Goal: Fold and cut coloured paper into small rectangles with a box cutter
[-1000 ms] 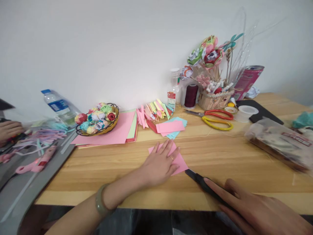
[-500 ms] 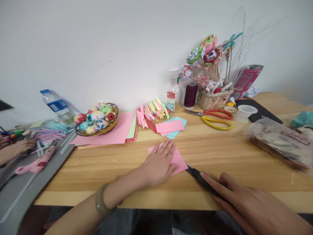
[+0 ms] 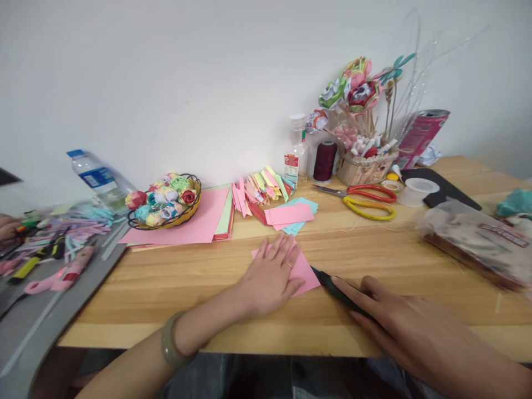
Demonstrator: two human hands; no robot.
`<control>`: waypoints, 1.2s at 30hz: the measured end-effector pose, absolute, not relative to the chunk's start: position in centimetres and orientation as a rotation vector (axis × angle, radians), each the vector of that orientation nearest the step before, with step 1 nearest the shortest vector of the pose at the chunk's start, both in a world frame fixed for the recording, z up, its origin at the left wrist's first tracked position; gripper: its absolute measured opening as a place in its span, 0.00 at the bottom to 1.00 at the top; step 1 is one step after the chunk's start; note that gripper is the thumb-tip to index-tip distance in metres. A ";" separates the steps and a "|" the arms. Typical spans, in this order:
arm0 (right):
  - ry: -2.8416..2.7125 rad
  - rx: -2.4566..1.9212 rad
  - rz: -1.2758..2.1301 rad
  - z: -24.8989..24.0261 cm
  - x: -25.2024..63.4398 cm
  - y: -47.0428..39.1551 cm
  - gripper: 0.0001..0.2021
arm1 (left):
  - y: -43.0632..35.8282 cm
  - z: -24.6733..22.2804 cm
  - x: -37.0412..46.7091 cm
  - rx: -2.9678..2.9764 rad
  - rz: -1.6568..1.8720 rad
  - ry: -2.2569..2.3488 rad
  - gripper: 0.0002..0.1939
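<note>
My left hand lies flat with spread fingers on a pink sheet of paper, pressing it to the wooden table. Its palm and fingers cover much of the sheet. In my right hand is a black-handled knife, index finger stretched along the handle. The short dark blade points up and left, lying at the right edge of the pink sheet. Just behind the left fingertips, a small stack of pink slips rests on blue ones.
Red-and-yellow-handled scissors lie behind my right hand, left of a plastic bag. A basket of paper flowers stands on coloured sheets. At left are a pink glue gun, a bottle and part of another person's hand.
My right hand and the knife have moved slightly up and left, the blade along the paper's right edge. My left hand stays put. The other person's hand at far left has drawn back.
</note>
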State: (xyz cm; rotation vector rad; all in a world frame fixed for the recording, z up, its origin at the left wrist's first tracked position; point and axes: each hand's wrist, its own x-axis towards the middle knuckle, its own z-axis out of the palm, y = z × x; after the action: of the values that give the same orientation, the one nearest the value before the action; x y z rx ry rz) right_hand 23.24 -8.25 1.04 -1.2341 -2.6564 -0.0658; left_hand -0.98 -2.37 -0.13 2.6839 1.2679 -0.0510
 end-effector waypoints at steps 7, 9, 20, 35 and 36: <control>-2.719 -1.288 -0.048 0.7 23.0 -6.6 0.22 | -2.3 0.4 -0.8 2.600 -0.074 1.288 0.39; -2.727 -1.309 -0.063 0.7 22.9 -6.3 0.21 | -2.3 0.3 -0.8 2.596 -0.060 1.288 0.39; -2.763 -1.394 -0.121 1.6 21.7 -4.5 0.21 | -2.4 -0.4 -1.0 2.622 -0.018 1.294 0.38; -2.769 -1.428 -0.184 2.0 20.7 -2.8 0.22 | -2.5 0.0 -0.9 2.588 -0.047 1.296 0.38; -2.763 -1.422 -0.184 2.0 20.8 -2.9 0.22 | -2.5 0.0 -0.9 2.587 -0.045 1.296 0.38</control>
State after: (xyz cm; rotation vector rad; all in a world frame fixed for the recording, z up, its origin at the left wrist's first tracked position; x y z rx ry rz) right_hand 20.79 -2.87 1.96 -1.4220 -2.7634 -0.1841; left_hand -0.89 -2.47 0.03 2.5869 1.2957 -0.0453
